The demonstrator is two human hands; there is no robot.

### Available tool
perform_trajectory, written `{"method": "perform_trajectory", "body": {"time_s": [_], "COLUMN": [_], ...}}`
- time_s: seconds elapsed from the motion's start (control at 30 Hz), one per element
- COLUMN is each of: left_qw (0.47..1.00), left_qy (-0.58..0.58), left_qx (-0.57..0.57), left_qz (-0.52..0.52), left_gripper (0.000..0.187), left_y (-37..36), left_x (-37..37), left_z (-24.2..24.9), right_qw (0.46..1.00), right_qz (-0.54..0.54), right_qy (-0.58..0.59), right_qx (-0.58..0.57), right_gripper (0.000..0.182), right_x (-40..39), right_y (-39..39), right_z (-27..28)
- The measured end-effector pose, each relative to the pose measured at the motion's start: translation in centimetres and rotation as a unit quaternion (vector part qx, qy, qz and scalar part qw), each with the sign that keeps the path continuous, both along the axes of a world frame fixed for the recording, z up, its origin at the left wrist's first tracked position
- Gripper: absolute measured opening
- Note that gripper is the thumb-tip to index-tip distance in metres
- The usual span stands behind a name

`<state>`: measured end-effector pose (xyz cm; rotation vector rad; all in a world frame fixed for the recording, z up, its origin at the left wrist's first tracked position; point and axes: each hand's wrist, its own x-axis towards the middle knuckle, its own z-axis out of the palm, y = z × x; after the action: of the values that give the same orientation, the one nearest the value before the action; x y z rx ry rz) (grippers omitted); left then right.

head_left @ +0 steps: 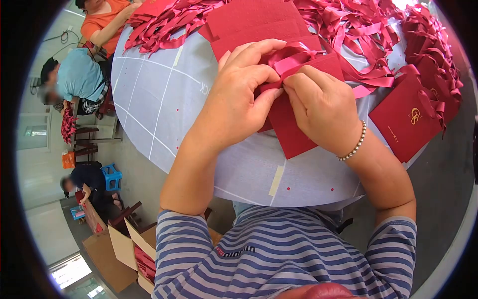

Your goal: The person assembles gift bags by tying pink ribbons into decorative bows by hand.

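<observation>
A red paper gift bag [296, 139] is in front of me on the table, partly covered by my hands. My left hand [241, 87] is closed, its thumb and fingers gripping the bag near its top edge. Close against it, my right hand [318, 104] pinches at the same spot, where the edge and ribbon meet. A shiny pink-red ribbon [291, 62] loops up between the hands. What exactly lies between the fingertips is hidden. Flat red bags [256, 22] are stacked just beyond my hands.
The round table has a pale cover [154, 109] with white lines. Loose ribbons [358, 35] heap at the back. Finished-looking bags with gold print [411, 117] crowd the right edge. Other people sit at left, one in an orange shirt [104, 22]. A cardboard box [122, 244] stands lower left.
</observation>
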<state>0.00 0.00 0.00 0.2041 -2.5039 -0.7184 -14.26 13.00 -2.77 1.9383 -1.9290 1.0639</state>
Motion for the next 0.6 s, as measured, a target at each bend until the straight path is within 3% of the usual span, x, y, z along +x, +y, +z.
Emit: {"method": "perform_trajectory", "body": {"time_s": [0.1,0.17,0.33,0.47,0.6], "left_qw": [1.000,0.999,0.999,0.995,0.995], "left_qy": [0.001,0.008,0.024,0.057,0.058], "left_qx": [0.017,-0.034,-0.031,-0.075,-0.080], "left_qz": [0.006,0.024,-0.015,-0.033,-0.021], "left_gripper": [0.015,0.015,0.017,0.020,0.020], "left_y": [-0.1,0.1,0.3,0.8,1.5], "left_x": [0.1,0.0,0.0,-0.2,-0.3], "left_z": [0.3,0.1,0.4,1.0,1.1], "right_qw": [0.997,0.979,0.993,0.993,0.988], "right_qz": [0.024,0.113,0.103,0.111,0.139], "right_qy": [-0.055,-0.164,-0.050,-0.030,-0.056], "right_qx": [-0.046,0.050,-0.004,-0.032,0.030], "right_gripper": [0.008,0.012,0.019,0.021,0.021], "right_x": [-0.7,-2.0,-3.7,-3.9,-4.2], "right_y": [-0.3,0.6,0.7,0.6,1.2], "right_z": [0.3,1.8,2.2,3.2,3.7]}}
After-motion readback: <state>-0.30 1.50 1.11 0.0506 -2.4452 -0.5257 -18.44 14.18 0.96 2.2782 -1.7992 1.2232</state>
